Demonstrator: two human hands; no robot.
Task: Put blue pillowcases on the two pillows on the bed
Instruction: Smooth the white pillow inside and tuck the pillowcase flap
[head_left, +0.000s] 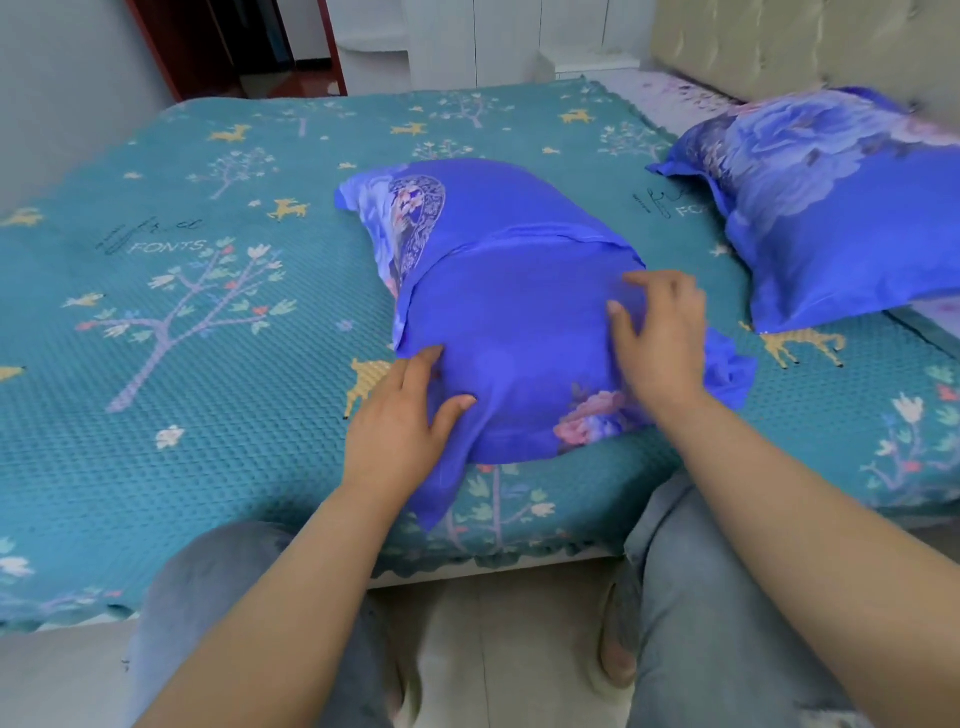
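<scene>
A person leaning over the near edge of a bed (156, 364) works on the second of two pillows, both hands on its blue pillowcase (498, 312). The pillow lies near the middle of the bed's near edge, on a teal bedspread patterned with trees and deer. It looks fully inside the cover, with the envelope flap folded across its back and a loose tail of fabric hanging over the bed's edge.

The left hand (400, 421) rests open on the pillow's near left corner, fingers spread, thumb pressing the cloth; it grips nothing. The right hand (660, 338) is curled over the right side, fingertips pinching or pushing the fabric there; whether it actually holds a fold cannot be told.

The other pillow (841, 208), already in its matching flowered blue case, sits at the far right corner by the padded headboard (779, 47).

By the look of it, the task is in its closing stage: tucking and smoothing the second case. The next move probably calls for tucking in the loose tail, flattening the flap, then setting this pillow beside the first at the head of the bed.
</scene>
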